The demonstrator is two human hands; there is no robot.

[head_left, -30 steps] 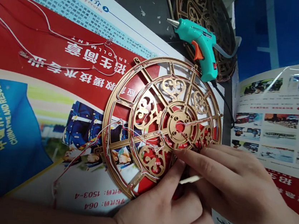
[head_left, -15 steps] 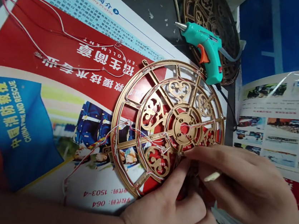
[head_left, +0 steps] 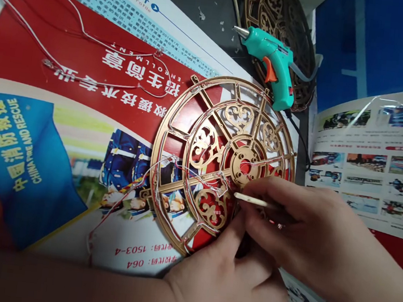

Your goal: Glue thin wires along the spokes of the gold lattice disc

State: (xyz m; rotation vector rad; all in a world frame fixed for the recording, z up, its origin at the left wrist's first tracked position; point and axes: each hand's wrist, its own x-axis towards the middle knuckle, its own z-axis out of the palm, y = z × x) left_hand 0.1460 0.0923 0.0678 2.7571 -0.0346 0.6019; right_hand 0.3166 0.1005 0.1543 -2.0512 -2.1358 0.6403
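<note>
A round gold openwork wheel [head_left: 154,160] with scrollwork panels lies flat on printed paper, with thin wires and small lights fixed along its spokes and rim. My left hand [head_left: 223,279] grips its lower right part, the thumb lying across the front and the fingers hidden underneath. My right hand [head_left: 288,224] pinches a thin pale wooden stick [head_left: 252,200] whose tip sits just above the wheel near its hub. Part of the wheel's lower right is hidden behind both hands.
A turquoise hot glue gun [head_left: 273,64] with an orange trigger rests on a second gold wheel [head_left: 275,14]. Its black cord [head_left: 301,138] runs down the right side. Loose wires [head_left: 71,44] lie on a red-and-blue poster [head_left: 49,80]. A brochure [head_left: 368,160] lies at right.
My right hand has risen and shifted left, bringing the stick from between my fingers to above them, over the wheel. The wheel and papers sit slightly higher and further left in view.
</note>
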